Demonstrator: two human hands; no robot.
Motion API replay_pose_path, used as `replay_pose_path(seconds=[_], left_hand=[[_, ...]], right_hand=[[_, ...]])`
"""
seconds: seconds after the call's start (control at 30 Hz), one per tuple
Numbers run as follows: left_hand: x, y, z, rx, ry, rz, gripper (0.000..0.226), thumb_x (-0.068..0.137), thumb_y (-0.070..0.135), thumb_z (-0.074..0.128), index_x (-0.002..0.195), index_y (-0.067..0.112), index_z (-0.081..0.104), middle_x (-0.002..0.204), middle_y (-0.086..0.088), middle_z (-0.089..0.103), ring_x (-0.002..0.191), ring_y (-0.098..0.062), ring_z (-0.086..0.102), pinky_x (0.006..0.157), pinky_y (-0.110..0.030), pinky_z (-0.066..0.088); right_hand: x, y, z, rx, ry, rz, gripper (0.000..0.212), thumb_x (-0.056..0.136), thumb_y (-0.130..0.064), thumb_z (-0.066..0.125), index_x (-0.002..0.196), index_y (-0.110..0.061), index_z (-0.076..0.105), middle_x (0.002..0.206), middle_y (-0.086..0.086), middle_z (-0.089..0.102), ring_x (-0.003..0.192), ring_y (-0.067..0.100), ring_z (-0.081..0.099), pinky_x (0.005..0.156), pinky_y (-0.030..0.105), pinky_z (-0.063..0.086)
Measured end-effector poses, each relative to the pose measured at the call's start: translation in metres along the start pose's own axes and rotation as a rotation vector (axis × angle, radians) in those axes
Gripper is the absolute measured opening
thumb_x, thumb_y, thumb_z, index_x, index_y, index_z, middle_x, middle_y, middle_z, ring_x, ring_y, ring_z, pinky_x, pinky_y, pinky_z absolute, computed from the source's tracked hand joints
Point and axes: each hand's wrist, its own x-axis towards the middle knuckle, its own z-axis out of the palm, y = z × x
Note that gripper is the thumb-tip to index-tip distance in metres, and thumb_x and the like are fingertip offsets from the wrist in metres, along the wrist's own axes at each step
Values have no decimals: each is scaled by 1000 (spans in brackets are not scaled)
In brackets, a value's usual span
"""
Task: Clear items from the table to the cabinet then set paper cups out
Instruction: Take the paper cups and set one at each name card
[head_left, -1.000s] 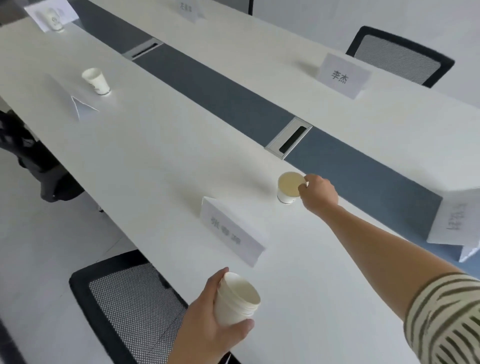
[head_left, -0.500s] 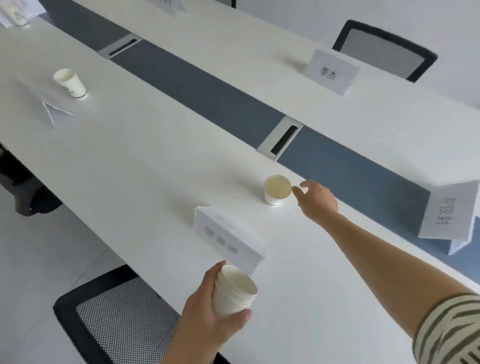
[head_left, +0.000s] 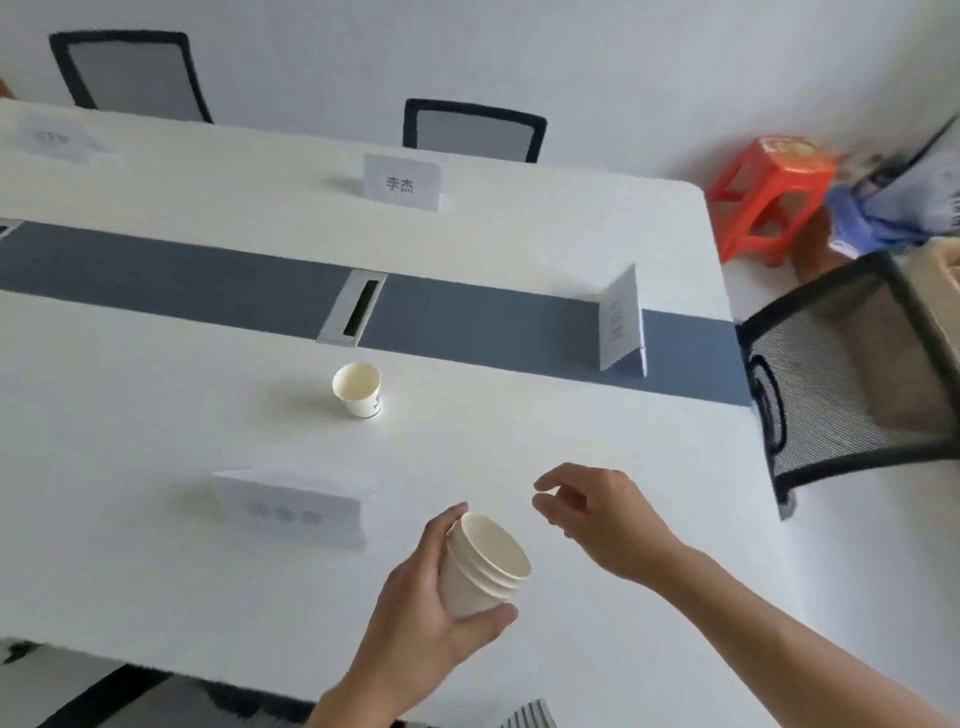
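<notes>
the left hand (head_left: 415, 597) has its grip wrapped round a nested stack of paper cups (head_left: 483, 564), thumb under the lower wall and fingers behind, holding it tilted above the near edge of the bench (head_left: 156, 415). the right hand (head_left: 597, 512) hovers just beside the stack's rim, empty, its grip loosely spread with thumb and forefinger curled toward each other. a single paper cup (head_left: 358, 388) stands upright on the bench beyond a folded name card (head_left: 291, 512), apart from both hands.

these cups look very light and thin-walled, so they should crush or go oval under a hard squeeze. the rolled rim is the stiffest part, so the top cup is probably best pinched there and lifted straight out while the left hand steadies the stack lower down. nested cups tend to cling, so two may come away together. how many are in the stack is hard to tell, perhaps three or four.
</notes>
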Motion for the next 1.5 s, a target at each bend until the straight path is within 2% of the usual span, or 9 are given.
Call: replay_pose_path(seconds=[0.13, 0.4, 0.63, 0.77, 0.9, 1.07, 1.27, 1.43, 1.5], left_hand=[[-20, 35, 60, 80, -183, 109, 81, 57, 46, 84, 121, 49, 35, 108, 31, 55, 99, -3, 58, 83, -18, 51], [-99, 81, 199, 209, -492, 313, 74, 56, 44, 84, 117, 46, 43, 107, 24, 61, 97, -5, 60, 83, -24, 53], [-143, 122, 301, 275, -672, 461, 76, 51, 44, 83, 116, 50, 44, 108, 25, 61, 96, -4, 61, 81, -22, 52], [-137, 146, 351, 337, -781, 527, 75, 51, 41, 84, 114, 52, 46, 103, 21, 64, 92, -5, 63, 78, -22, 54], [-119, 172, 409, 345, -872, 565, 76, 51, 38, 84, 113, 57, 44, 106, 27, 60, 94, 1, 61, 76, -12, 49], [-85, 210, 497, 331, -969, 577, 77, 53, 36, 85, 115, 55, 45, 107, 23, 60, 96, -2, 61, 83, -23, 52], [-45, 288, 586, 308, -1057, 581, 75, 54, 30, 86, 115, 53, 48, 101, 18, 64, 90, -5, 62, 79, -22, 53], [-19, 336, 659, 335, -1118, 611, 73, 57, 29, 85, 118, 49, 49, 101, 15, 66, 89, -9, 62, 79, -29, 54], [-6, 348, 688, 351, -1096, 608, 74, 56, 30, 85, 117, 49, 49, 98, 13, 66, 85, -11, 62, 78, -33, 54]], right_hand=[[-93, 52, -22, 221, 80, 85, 20, 87, -34, 60, 78, -17, 68, 76, 5, 70, 65, 16, 64, 70, 39, 56], [-279, 158, -39, 451, 277, 220, 14, 79, -30, 73, 72, -17, 70, 67, 3, 68, 57, 6, 53, 56, 25, 44], [-386, 224, -57, 635, 500, 321, 10, 74, -19, 75, 73, -11, 69, 59, 1, 63, 54, 10, 54, 56, 28, 44], [-412, 259, -72, 732, 584, 387, 15, 73, -17, 76, 74, -6, 66, 59, 0, 61, 53, 11, 54, 54, 25, 44], [-420, 308, -100, 759, 616, 469, 11, 70, -14, 73, 69, -10, 63, 58, 0, 58, 53, 12, 52, 51, 21, 41], [-418, 371, -162, 757, 650, 547, 4, 69, -5, 63, 69, -9, 61, 56, 2, 55, 50, 12, 50, 52, 25, 38], [-429, 430, -259, 765, 739, 567, 3, 71, -2, 62, 68, -4, 63, 52, -2, 55, 50, 13, 49, 48, 19, 36], [-440, 484, -319, 774, 799, 631, 19, 64, -18, 55, 69, -4, 66, 54, 0, 50, 49, 10, 45, 49, 22, 33], [-442, 512, -343, 786, 790, 635, 15, 69, -14, 54, 66, -3, 63, 54, 0, 47, 49, 11, 42, 51, 25, 32]])
